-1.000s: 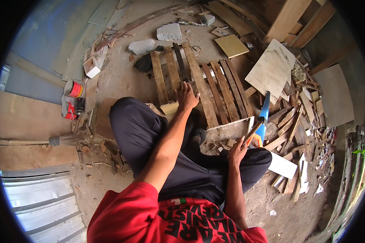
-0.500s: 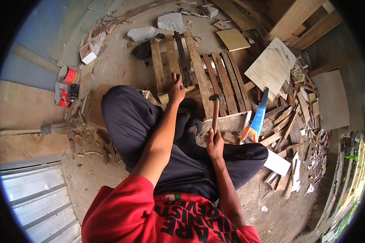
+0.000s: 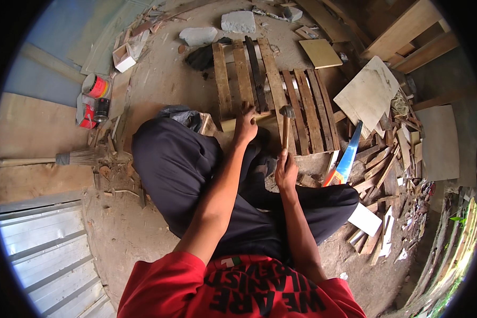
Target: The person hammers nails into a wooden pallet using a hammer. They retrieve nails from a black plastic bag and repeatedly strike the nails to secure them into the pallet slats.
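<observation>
My right hand is wrapped round the wooden handle of a hammer. The hammer's dark head is up, over the slats of a wooden pallet-like frame in front of me. At the near end of the frame's left slats is my left hand, its fingers drawn together near a pale wooden strip. Anything between those fingers is too small or hidden to make out. My crossed legs in dark trousers lie just below both hands.
A blue handsaw leans to the right of the frame, by a pile of scrap wood. Pale boards lie beyond it. Paint cans and a broom are on the left. Concrete blocks sit at the back.
The hammer has risen and swung a little to the left over the frame. My left hand's fingers have drawn in, staying near the same slats. The whole view has shifted slightly.
</observation>
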### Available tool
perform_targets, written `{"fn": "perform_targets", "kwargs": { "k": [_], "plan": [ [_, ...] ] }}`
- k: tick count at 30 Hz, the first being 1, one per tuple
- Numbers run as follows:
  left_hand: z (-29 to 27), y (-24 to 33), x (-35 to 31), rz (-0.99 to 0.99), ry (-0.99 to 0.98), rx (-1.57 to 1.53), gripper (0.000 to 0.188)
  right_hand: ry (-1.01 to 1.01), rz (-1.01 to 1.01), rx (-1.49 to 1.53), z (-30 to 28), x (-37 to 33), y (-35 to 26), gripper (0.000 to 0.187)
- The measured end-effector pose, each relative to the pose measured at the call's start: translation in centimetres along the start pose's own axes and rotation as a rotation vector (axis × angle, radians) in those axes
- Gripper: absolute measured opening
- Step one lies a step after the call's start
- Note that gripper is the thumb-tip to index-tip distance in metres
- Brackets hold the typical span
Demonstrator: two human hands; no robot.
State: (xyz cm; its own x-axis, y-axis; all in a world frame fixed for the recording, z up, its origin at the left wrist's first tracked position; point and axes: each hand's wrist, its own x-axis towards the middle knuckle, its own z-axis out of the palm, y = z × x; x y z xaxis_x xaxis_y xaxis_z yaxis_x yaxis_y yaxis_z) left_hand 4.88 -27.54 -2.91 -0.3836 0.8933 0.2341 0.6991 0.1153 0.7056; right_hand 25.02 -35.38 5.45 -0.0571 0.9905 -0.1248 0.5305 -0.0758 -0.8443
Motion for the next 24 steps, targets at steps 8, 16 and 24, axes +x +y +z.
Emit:
{"fn": "perform_targets", "kwargs": {
  "k": [8, 16, 24],
  "plan": [
    [-5.8, 0.7, -2.8, -0.339, 0.310, -0.795, 0.022, 0.170, -0.026, -0.062, -1.2, 0.4, 1.0, 0.041],
    [-5.4, 4.0, -2.5, -0.486, -0.098, -0.698, 0.027, 0.315, -0.161, -0.108, -1.8, -0.7, 3.8, 0.034],
    [3.6, 8.6, -8.4, -0.522, -0.649, -0.231, 0.101, 0.455, 0.103, 0.046, -5.5, -1.5, 5.8, 0.041]
  ]
}}
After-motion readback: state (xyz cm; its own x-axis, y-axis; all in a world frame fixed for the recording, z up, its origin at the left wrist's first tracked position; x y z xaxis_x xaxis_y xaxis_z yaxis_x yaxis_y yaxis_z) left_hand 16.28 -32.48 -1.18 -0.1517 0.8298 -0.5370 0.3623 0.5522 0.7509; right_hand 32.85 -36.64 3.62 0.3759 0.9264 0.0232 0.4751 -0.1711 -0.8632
